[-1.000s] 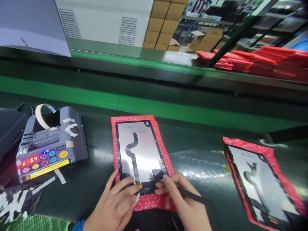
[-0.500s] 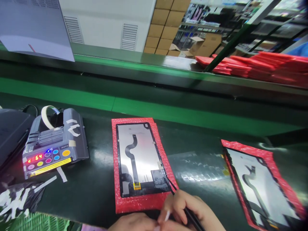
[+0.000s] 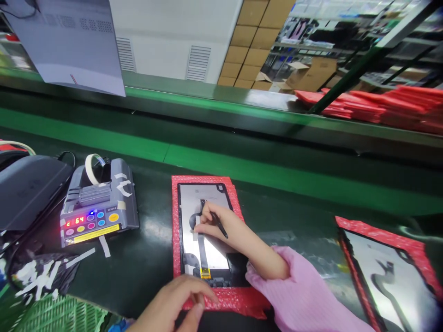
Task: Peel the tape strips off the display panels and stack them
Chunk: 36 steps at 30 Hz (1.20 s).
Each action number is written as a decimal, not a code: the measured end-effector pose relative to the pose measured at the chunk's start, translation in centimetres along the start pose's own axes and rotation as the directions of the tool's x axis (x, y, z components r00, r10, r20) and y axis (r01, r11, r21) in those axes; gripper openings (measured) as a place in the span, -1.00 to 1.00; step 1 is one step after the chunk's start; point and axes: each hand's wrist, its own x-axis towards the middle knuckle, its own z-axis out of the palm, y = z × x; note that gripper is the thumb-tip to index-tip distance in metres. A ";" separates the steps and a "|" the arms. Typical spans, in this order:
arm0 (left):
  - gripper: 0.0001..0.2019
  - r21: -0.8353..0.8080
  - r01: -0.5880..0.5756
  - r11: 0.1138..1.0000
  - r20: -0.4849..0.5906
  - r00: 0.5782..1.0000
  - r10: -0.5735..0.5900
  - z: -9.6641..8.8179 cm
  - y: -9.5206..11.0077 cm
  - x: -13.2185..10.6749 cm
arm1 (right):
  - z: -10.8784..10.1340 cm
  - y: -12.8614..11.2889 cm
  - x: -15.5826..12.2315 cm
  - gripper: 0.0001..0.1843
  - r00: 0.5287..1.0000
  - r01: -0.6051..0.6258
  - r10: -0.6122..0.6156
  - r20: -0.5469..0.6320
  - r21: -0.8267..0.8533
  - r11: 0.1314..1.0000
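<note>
Both hands on panel (image 3: 194,216): right (image 3: 216,223) mid-panel, left (image 3: 180,299) near edge.

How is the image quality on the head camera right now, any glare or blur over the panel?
Head view: overhead light glares off the silver panel and the dark bench; the second panel at right is smeared and stretched near the edge; the right hand and its black stylus stay sharp.

The panel (image 3: 207,230) under the right hand (image 3: 221,228) has a smooth, silvery, mirror-like back crossed by a matt black flex strip (image 3: 201,251). It lies on red bubble wrap (image 3: 221,297) — dimpled and shiny. At nine o'clock the tape dispenser (image 3: 98,203) is grey matt plastic. The bench top (image 3: 148,263) is dark green, glossy, faintly reflective. The sleeve (image 3: 304,299) — pink ribbed knit.
</note>
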 end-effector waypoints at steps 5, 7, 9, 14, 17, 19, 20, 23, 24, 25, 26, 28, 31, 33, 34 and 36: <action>-0.69 0.628 -0.061 0.776 -0.107 0.981 0.163 -1.4 -0.2 2.0 | 0.0 0.1 0.9 -0.47 0.998 0.008 -0.003 0.055 -0.085 0.996; -0.70 0.749 -0.033 0.662 -0.110 0.979 0.173 -1.4 -1.0 2.6 | 0.0 0.3 1.2 -0.47 0.998 0.001 0.006 0.066 -0.105 0.994; -0.74 0.803 -0.047 0.595 -0.086 0.977 0.193 -1.4 -1.5 3.0 | 0.0 0.6 1.4 -0.47 0.998 -0.002 0.010 0.060 -0.129 0.992; -0.78 0.841 -0.075 0.535 -0.069 0.968 0.243 -1.3 -1.8 3.4 | 0.2 1.1 1.5 -0.47 0.999 0.035 -0.033 0.014 -0.188 0.982; -0.79 0.835 -0.063 0.547 -0.078 0.970 0.230 -1.2 -1.9 3.2 | 0.6 1.1 1.7 -0.47 0.999 0.023 -0.033 -0.042 -0.212 0.977; -0.79 0.829 -0.056 0.556 -0.078 0.973 0.215 -1.1 -2.1 3.1 | 0.8 1.1 2.4 -0.47 0.992 0.000 -0.035 -0.123 -0.270 0.963; -0.79 0.828 -0.051 0.559 -0.080 0.975 0.208 -1.0 -2.1 3.0 | 0.8 1.1 2.8 -0.47 0.985 -0.016 -0.038 -0.170 -0.306 0.952; -0.79 0.825 -0.028 0.564 -0.092 0.979 0.183 -1.0 -2.2 2.8 | -0.4 0.9 4.0 -0.58 0.938 -0.097 -0.048 -0.343 -0.393 0.914; -0.79 0.824 -0.021 0.566 -0.096 0.980 0.176 -1.0 -2.2 2.7 | -1.2 0.8 4.1 -0.63 0.912 -0.131 -0.051 -0.407 -0.408 0.903; -0.79 0.823 -0.017 0.568 -0.099 0.980 0.174 -1.0 -2.1 2.5 | -2.2 0.7 3.9 -0.67 0.881 -0.168 -0.055 -0.469 -0.420 0.892; -0.78 0.821 -0.019 0.571 -0.100 0.979 0.177 -1.1 -2.1 2.3 | -3.3 0.7 3.3 -0.69 0.848 -0.204 -0.060 -0.527 -0.428 0.880; -0.74 0.813 -0.025 0.582 -0.111 0.974 0.197 -1.1 -1.9 1.7 | -5.7 1.1 1.2 -0.65 0.792 -0.251 -0.075 -0.606 -0.434 0.865; -0.68 0.772 -0.058 0.633 -0.138 0.957 0.257 -1.0 -1.7 0.7 | -8.5 3.3 -4.5 -0.57 0.777 -0.236 -0.112 -0.619 -0.453 0.860; -0.66 0.720 -0.120 0.684 -0.130 0.944 0.303 -0.6 -1.6 0.2 | -9.4 6.1 -8.8 -0.61 0.823 -0.180 -0.145 -0.549 -0.494 0.851; -0.66 0.689 -0.165 0.706 -0.112 0.937 0.330 -0.3 -1.4 0.3 | -9.7 7.7 -10.9 -0.64 0.842 -0.185 -0.142 -0.521 -0.524 0.831; -0.68 0.636 -0.272 0.722 -0.067 0.913 0.403 0.5 -1.0 0.8 | -10.0 11.0 -14.1 -0.67 0.858 -0.199 -0.155 -0.490 -0.594 0.780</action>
